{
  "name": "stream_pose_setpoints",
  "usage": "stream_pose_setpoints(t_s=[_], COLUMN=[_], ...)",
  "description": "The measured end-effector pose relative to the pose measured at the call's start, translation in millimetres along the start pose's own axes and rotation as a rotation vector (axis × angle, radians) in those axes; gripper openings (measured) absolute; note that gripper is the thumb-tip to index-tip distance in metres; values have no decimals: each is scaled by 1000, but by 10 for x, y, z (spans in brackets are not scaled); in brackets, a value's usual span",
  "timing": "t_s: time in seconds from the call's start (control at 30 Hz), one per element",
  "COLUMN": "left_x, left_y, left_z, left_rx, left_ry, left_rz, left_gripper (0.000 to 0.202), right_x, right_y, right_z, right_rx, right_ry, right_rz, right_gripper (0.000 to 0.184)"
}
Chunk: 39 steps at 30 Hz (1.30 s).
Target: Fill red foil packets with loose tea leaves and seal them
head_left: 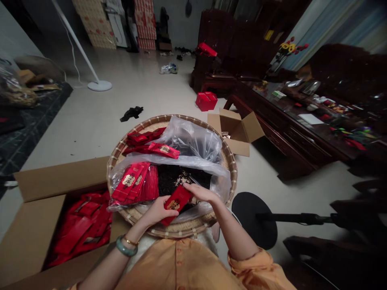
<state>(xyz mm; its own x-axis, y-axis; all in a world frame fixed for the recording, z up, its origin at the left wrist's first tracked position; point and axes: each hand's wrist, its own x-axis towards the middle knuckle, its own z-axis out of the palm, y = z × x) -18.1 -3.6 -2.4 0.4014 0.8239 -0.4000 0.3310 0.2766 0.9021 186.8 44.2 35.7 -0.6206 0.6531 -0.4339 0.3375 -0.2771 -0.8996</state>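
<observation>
Low over the round woven bamboo tray (234,171), my left hand (159,210) grips the lower left part of a red packet (180,196) with gold print, thumb on its front. My right hand (202,193) pinches the packet's upper right end; some of its fingers are hidden behind it. Dark, dried, leaf-like material (169,177) lies just beyond the hands on clear plastic (193,139). A thin grey tool-like piece, partly hidden, shows near my right fingers. Left of it is a row of stacked red packets (136,181); more red packets (163,150) lie farther back.
At the left, an open cardboard box (30,233) holds many red packets. Another open box (238,129) stands behind the tray, near a red carton (206,100). A black round stand base (255,219) is at the right, beside the dark wooden table (272,114).
</observation>
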Motion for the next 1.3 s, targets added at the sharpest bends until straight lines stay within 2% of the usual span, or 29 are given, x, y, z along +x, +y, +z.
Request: stream_pose_setpoints(t_s=[0.17, 0.23, 0.33, 0.53, 0.73, 0.83, 0.97, 1.07, 1.17, 1.3], left_x=[18, 25, 25, -8, -34, -33, -11, 38, 101, 128], left_y=[-3, -10, -19, -29, -56, -31, 17, 26, 31, 59], left_z=[-73, -101, -125, -94, -87, -66, -15, 3, 7, 14], left_rx=[71, 101, 121, 122, 179, 191, 190, 253, 272, 292], left_ry=[-64, -85, -118, -105, -70, -93, -120, -104, -108, -86], left_rz=[47, 49, 36, -4, 13, 15, 10, -2, 6, -3], left_gripper=[40, 41, 40, 35, 33, 36, 43, 48, 50, 51], right_x=[-40, -14, 64, 203, 203, 205, 197, 159, 107, 17], right_y=[-49, -22, 20, 38, 102, 153, 199, 188, 161, 126], right_z=[-122, -144, -124, 20, 87, 91, 89, 66, 21, -61], right_rx=[10, -37, -163, -449, -474, -493, -485, -483, -485, -409], right_ry=[-253, -284, -251, -42, -26, -51, -37, -16, 5, -27], right_rz=[31, 14, -37, -146, -154, -106, -137, -174, -138, -166], right_gripper=[35, 31, 27, 16, 14, 15, 13, 10, 10, 12])
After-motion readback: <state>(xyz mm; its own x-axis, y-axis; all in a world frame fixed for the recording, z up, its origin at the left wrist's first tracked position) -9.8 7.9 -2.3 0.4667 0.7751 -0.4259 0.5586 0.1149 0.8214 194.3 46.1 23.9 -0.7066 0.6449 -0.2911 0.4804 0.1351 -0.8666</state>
